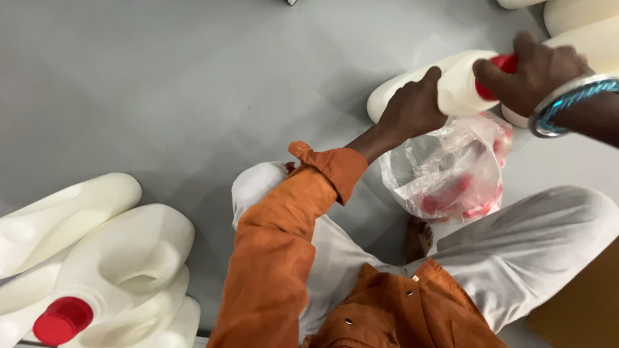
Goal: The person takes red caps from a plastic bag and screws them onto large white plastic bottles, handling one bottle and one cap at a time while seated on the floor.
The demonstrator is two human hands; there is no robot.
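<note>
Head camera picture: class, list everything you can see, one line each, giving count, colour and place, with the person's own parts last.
Held jug: one, white, lying on the floor at upper right.
Red cap: one, on the held jug's neck.
Stacked jugs: several, white, lower left; one carries a red cap.
More jugs: white, top right corner, count unclear.
Plastic bag: one, clear, red caps inside, on the floor between the knees.
Floor: grey.
Bangle: silver and blue, right wrist.
Left hand: gripping the held jug's body.
Right hand: around the red cap.
</note>
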